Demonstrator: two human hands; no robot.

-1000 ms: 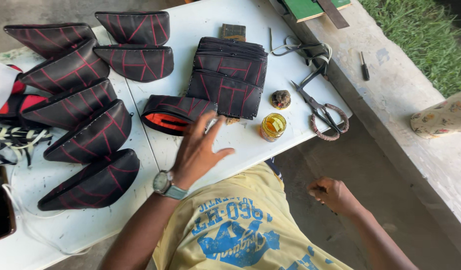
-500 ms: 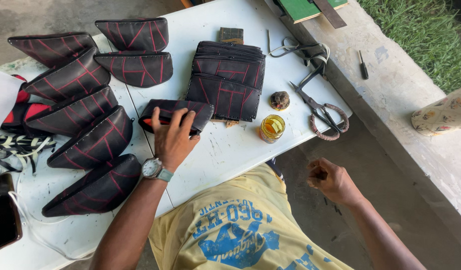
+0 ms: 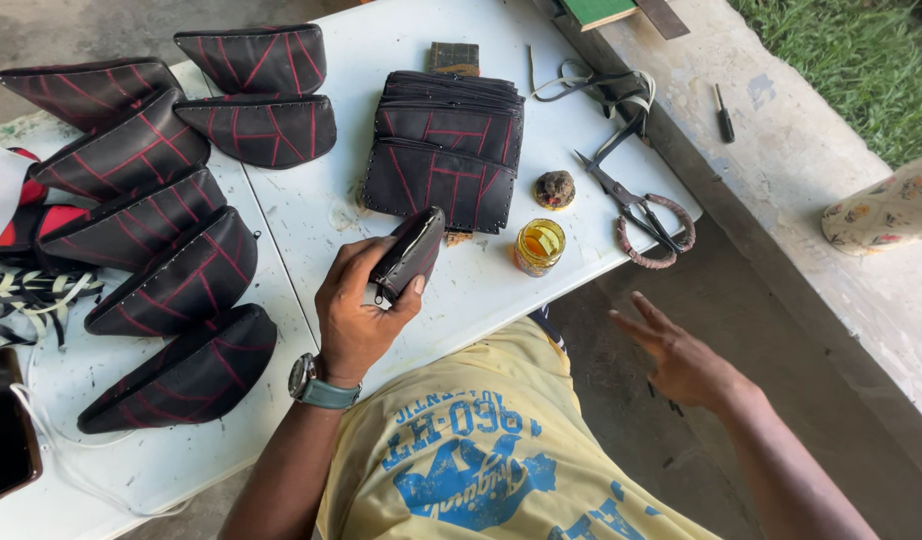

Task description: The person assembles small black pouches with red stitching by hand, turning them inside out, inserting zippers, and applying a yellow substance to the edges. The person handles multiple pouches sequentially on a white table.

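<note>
left fingers (image 3: 386, 262) clamp a black leather piece (image 3: 409, 254) above the white table (image 3: 481, 290) edge, right hand (image 3: 681, 358) spread empty

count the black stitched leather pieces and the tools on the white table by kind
Curved black pieces with red stitching: 8, laid on the table
Folded piece gripped in the left hand: 1
Stack of flat panels: 1 stack, number of panels unclear
Scissors: 1
Small jar: 1
Total: 12
The right hand holds nothing.

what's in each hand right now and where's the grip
The left hand grips a black leather piece around its lower end. The right hand is open, holding nothing.
</note>
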